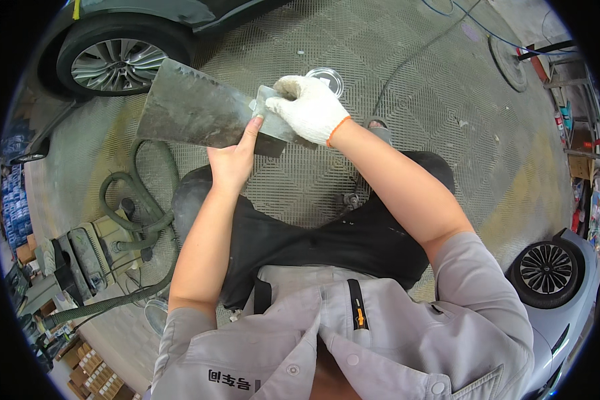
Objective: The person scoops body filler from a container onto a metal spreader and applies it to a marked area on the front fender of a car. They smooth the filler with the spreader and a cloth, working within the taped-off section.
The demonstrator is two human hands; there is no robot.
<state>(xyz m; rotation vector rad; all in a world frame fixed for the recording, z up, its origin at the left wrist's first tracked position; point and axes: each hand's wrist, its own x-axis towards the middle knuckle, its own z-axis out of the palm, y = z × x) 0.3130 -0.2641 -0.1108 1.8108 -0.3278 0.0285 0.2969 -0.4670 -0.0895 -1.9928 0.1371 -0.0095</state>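
Observation:
My bare left hand (232,160) grips the near edge of a wide, grey, smeared metal plate (187,107), its thumb lying on top. The plate is held tilted above the floor, its broad end toward the upper left. In a white knitted glove with an orange cuff, my right hand (311,110) pinches a thin flat scraper blade (270,110). The blade overlaps the plate's right end, close to my left thumb. A small pale dab (253,104) shows at the blade's left edge. The gloved fingers partly hide the blade.
A dark car's wheel (120,65) stands at the upper left. A round, shiny tin (333,81) sits on the grated floor beyond my right hand. Left of my knees lie a green hose (137,175) and a boxy machine (87,257). Another car (548,275) is at lower right.

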